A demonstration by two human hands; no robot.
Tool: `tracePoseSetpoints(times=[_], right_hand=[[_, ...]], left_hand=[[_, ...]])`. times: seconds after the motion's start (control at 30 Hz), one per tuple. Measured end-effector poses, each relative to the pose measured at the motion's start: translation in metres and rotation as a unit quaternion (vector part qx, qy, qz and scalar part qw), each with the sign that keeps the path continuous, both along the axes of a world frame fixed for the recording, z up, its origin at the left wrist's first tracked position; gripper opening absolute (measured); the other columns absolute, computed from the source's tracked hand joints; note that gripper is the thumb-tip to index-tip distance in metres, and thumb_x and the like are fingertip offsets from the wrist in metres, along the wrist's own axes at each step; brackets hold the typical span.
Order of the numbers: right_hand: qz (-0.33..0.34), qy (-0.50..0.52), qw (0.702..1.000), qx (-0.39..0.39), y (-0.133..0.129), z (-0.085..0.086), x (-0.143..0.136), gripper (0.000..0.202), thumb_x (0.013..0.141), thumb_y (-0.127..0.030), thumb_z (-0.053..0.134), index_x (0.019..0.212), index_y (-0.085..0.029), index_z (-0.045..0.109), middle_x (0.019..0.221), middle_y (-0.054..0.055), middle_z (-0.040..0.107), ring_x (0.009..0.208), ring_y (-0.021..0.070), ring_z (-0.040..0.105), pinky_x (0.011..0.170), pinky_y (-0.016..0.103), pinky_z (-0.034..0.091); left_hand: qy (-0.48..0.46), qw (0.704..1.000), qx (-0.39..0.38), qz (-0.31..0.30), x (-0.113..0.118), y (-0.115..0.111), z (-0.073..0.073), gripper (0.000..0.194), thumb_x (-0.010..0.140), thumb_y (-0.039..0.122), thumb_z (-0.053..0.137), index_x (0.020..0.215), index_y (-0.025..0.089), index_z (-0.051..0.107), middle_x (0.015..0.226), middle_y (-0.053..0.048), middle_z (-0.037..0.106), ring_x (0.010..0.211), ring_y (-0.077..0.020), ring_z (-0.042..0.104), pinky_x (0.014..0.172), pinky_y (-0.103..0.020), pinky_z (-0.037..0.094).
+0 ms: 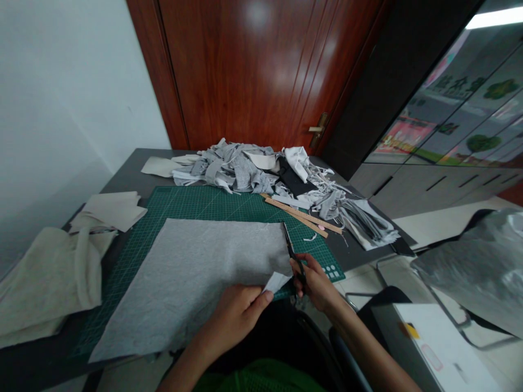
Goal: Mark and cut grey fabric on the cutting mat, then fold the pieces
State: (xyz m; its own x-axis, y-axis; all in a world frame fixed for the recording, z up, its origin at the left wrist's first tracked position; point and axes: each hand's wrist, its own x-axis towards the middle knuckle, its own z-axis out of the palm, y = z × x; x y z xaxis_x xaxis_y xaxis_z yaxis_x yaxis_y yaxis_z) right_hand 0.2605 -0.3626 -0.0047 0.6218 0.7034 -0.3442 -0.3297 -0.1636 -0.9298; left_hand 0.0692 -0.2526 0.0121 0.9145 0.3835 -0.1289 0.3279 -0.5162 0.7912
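Observation:
A large sheet of grey fabric (212,267) lies over the green cutting mat (192,201), its near edge hanging past the table. My left hand (235,316) pinches the near right corner of the fabric, where a pale flap is folded up between thumb and fingers. My right hand (312,280) is closed around the handles of black scissors (289,244). The scissor blades point away from me along the right edge of the fabric. From this view I cannot tell whether the blades are parted.
Two wooden rulers (304,214) lie on the mat's far right. Behind is a heap of grey and white fabric scraps (237,166). Folded beige cloth (53,272) and pale pieces (110,209) are at the left. A white box (441,343) stands right, below table height.

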Motion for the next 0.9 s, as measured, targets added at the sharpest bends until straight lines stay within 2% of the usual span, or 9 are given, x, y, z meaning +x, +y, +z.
tracePoseSetpoints(times=[0.27, 0.77, 0.9], right_hand=[[0.007, -0.004, 1.000, -0.010, 0.001, 0.006, -0.001, 0.052, 0.068, -0.054, 0.079, 0.099, -0.024, 0.050, 0.056, -0.012, 0.048, 0.043, 0.0099, 0.043, 0.034, 0.020, 0.035], [0.024, -0.001, 1.000, 0.018, -0.002, 0.003, 0.001, 0.058, 0.068, -0.057, 0.081, 0.102, -0.021, 0.053, 0.052, -0.012, 0.048, 0.041, 0.0080, 0.040, 0.036, 0.020, 0.035], [0.030, 0.025, 0.999, 0.027, -0.006, -0.001, 0.013, 0.056, 0.067, -0.054, 0.083, 0.100, -0.022, 0.051, 0.059, -0.010, 0.053, 0.041, 0.0071, 0.041, 0.034, 0.019, 0.034]], left_hand=[[-0.001, 1.000, -0.007, -0.002, 0.000, 0.000, 0.004, 0.052, 0.102, 0.053, 0.034, 0.073, 0.017, 0.060, 0.068, -0.001, 0.059, 0.065, -0.0136, 0.052, 0.058, -0.028, 0.028], [-0.002, 1.000, 0.003, 0.005, 0.000, -0.001, 0.002, 0.052, 0.102, 0.053, 0.034, 0.072, 0.017, 0.058, 0.065, 0.000, 0.056, 0.063, -0.0133, 0.050, 0.058, -0.028, 0.026], [-0.022, 0.999, 0.021, 0.034, 0.001, -0.002, -0.004, 0.054, 0.102, 0.054, 0.033, 0.067, 0.017, 0.054, 0.064, 0.000, 0.055, 0.060, -0.0128, 0.049, 0.057, -0.029, 0.024]])
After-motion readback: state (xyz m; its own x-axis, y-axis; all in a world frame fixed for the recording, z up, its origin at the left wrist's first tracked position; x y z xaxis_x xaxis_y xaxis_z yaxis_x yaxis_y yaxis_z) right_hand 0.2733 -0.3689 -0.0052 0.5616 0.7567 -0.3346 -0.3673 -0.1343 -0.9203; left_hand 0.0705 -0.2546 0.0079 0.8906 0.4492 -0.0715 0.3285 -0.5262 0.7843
